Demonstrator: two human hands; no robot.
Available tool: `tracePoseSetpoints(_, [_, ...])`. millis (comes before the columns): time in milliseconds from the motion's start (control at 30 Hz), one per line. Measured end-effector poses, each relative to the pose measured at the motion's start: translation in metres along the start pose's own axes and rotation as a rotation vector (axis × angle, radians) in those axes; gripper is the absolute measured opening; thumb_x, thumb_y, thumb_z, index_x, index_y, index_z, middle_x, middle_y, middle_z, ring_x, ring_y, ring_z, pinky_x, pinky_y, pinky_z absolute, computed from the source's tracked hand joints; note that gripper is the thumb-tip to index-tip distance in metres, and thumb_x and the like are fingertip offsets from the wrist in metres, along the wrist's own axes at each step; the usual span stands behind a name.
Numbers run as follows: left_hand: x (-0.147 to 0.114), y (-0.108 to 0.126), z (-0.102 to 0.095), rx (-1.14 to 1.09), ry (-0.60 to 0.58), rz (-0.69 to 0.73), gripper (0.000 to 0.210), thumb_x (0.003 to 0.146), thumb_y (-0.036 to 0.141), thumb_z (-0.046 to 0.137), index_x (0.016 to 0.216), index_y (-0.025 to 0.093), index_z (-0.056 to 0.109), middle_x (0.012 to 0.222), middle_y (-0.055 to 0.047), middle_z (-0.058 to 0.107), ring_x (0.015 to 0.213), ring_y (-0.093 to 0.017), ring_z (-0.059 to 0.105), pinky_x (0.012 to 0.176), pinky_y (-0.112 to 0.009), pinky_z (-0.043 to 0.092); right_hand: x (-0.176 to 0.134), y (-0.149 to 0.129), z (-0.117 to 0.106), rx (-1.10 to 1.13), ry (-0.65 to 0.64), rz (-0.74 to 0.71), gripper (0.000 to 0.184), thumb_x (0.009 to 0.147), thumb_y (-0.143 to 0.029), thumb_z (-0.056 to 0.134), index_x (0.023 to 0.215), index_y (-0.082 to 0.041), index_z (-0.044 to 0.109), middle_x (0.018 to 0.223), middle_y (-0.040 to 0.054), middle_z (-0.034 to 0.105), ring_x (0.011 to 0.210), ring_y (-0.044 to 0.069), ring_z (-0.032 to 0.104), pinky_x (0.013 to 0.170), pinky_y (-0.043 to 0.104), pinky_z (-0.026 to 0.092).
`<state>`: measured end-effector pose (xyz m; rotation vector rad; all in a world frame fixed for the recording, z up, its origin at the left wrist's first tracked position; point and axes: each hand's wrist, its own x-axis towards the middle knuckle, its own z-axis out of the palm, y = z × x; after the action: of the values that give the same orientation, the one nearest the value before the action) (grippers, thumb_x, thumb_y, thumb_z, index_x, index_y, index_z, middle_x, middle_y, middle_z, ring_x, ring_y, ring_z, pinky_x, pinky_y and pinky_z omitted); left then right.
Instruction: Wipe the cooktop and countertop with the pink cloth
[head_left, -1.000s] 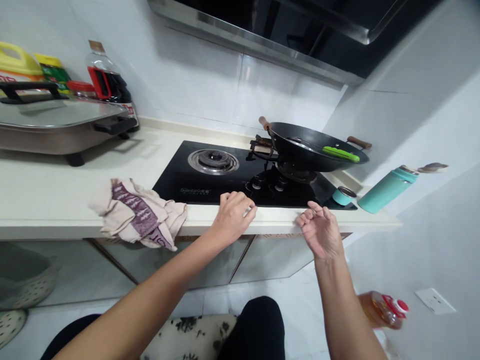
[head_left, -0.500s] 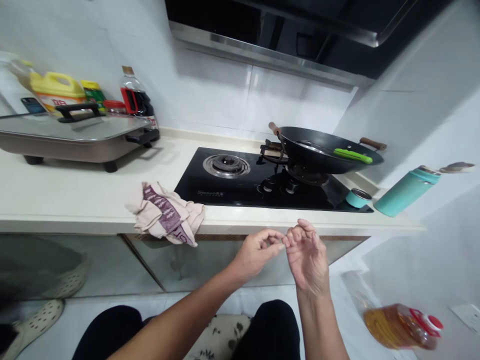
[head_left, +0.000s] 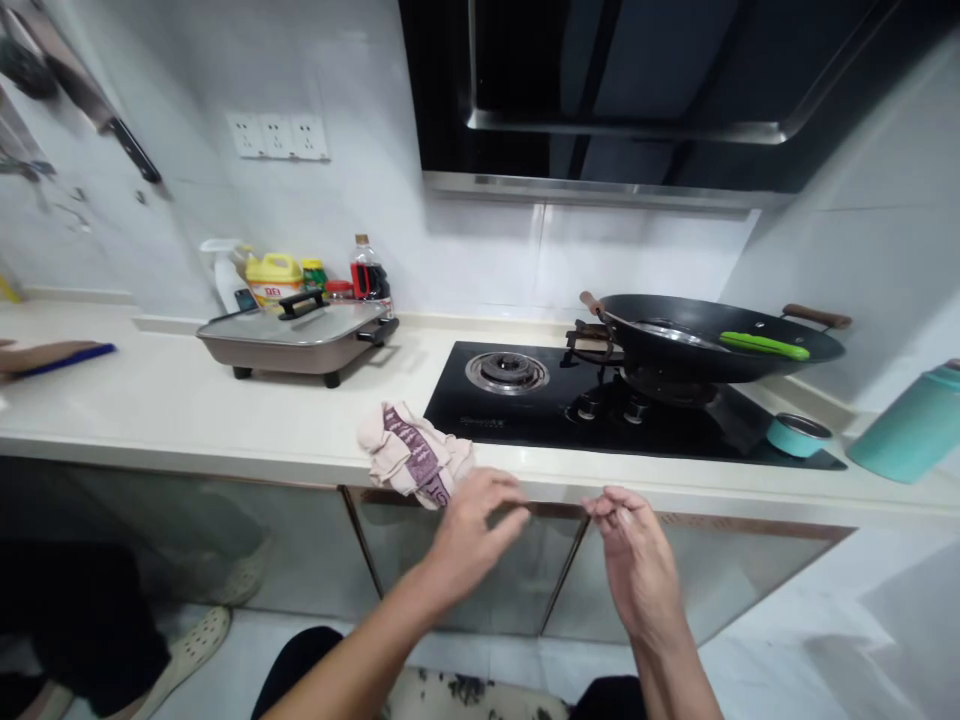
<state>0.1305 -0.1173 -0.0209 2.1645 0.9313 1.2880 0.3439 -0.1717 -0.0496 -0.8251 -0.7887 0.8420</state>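
My left hand hovers before the counter's front edge, its thumb apart from its fingers and nothing between them. Just behind it, a pink cloth with a purple band lies crumpled, partly hanging over the edge. My right hand is raised in front of the cabinet doors, palm inward and fingers loosely bent, with no object visible in it. A gap separates the two hands. Beyond them is the black gas hob. On its right burner stands a dark wok with a green-handled utensil inside.
A lidded electric pan stands left, with several bottles behind it. A turquoise cup and turquoise flask are at right. The range hood hangs above. Another person's leg and clog show lower left.
My hands have come apart; the left has moved toward the cloth. The view has swung left and up, bringing in wall sockets, hanging utensils and more of the other person's leg.
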Motion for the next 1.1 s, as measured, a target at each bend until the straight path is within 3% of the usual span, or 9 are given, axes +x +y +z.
tracePoseSetpoints(67, [0.010,-0.017,-0.035,0.359,0.156,0.101,0.017,0.096,0.027,0.061,0.100,0.027,0.078,0.123,-0.009,0.074,0.123,-0.028,0.062,0.109,-0.052,0.041,0.017,-0.001,-0.004,-0.274,0.020,-0.078,0.029,0.086,-0.051,0.075,0.103,-0.028,0.073,0.102,0.0039,0.071,0.103,0.024,0.063,0.102,0.043,0.047])
tracePoseSetpoints(100, [0.016,-0.026,-0.049,0.508,0.176,0.116,0.019,0.097,0.028,0.061,0.104,0.027,0.078,0.131,-0.010,0.072,0.129,-0.031,0.059,0.111,-0.055,0.038,0.027,-0.002,-0.006,-0.418,0.013,-0.118,0.029,0.088,-0.051,0.072,0.103,-0.027,0.072,0.107,0.0050,0.072,0.106,0.025,0.063,0.101,0.043,0.046])
tracePoseSetpoints(200, [0.030,-0.052,-0.074,0.799,0.108,0.134,0.023,0.096,0.035,0.064,0.110,0.027,0.079,0.138,-0.013,0.070,0.133,-0.036,0.056,0.110,-0.060,0.033,0.060,0.000,-0.012,-0.787,-0.060,-0.277,0.027,0.093,-0.048,0.060,0.102,-0.025,0.070,0.112,0.0072,0.071,0.110,0.027,0.062,0.099,0.044,0.046])
tracePoseSetpoints(367, [0.039,-0.078,-0.093,0.906,-0.001,0.109,0.024,0.098,0.039,0.059,0.105,0.029,0.080,0.127,-0.009,0.075,0.124,-0.031,0.061,0.107,-0.055,0.032,0.096,0.012,-0.031,-1.231,-0.172,-0.503,0.023,0.096,-0.034,0.049,0.095,-0.023,0.069,0.104,0.0080,0.070,0.103,0.026,0.060,0.101,0.044,0.041])
tracePoseSetpoints(533, [0.043,-0.103,-0.141,0.946,0.022,-0.126,0.024,0.095,0.043,0.060,0.101,0.029,0.079,0.129,-0.009,0.074,0.123,-0.031,0.058,0.105,-0.053,0.031,0.103,0.012,-0.039,-1.478,-0.270,-0.433,0.026,0.098,-0.038,0.051,0.086,-0.026,0.072,0.104,0.0055,0.072,0.104,0.027,0.058,0.092,0.040,0.038])
tracePoseSetpoints(600, [0.045,-0.113,-0.159,0.979,0.075,-0.217,0.026,0.094,0.044,0.059,0.100,0.028,0.079,0.129,-0.010,0.073,0.125,-0.033,0.056,0.106,-0.054,0.029,0.104,0.008,-0.028,-1.559,-0.347,-0.439,0.027,0.100,-0.036,0.050,0.089,-0.026,0.073,0.105,0.0049,0.073,0.102,0.025,0.060,0.092,0.040,0.036])
tracePoseSetpoints(733, [0.045,-0.126,-0.175,1.014,0.176,-0.278,0.030,0.094,0.045,0.056,0.097,0.027,0.080,0.124,-0.011,0.074,0.123,-0.034,0.054,0.107,-0.056,0.025,0.109,-0.001,0.016,-1.758,-0.578,-0.559,0.029,0.100,-0.025,0.050,0.120,-0.024,0.071,0.116,0.0081,0.073,0.105,0.023,0.063,0.092,0.037,0.035])
tracePoseSetpoints(900, [0.039,-0.130,-0.168,0.947,0.270,-0.217,0.031,0.095,0.045,0.055,0.096,0.026,0.080,0.119,-0.011,0.076,0.119,-0.033,0.056,0.108,-0.055,0.025,0.119,-0.006,0.075,-2.139,-0.797,-0.538,0.027,0.096,-0.014,0.050,0.113,-0.017,0.071,0.111,0.0138,0.074,0.105,0.027,0.067,0.086,0.038,0.036])
tracePoseSetpoints(1100, [0.035,-0.133,-0.161,0.814,0.370,-0.156,0.028,0.095,0.040,0.057,0.093,0.024,0.080,0.109,-0.011,0.076,0.114,-0.031,0.058,0.108,-0.055,0.026,0.122,0.000,0.111,-2.389,-0.859,-0.458,0.032,0.094,-0.005,0.044,0.112,-0.011,0.069,0.105,0.0207,0.076,0.101,0.031,0.073,0.086,0.042,0.040])
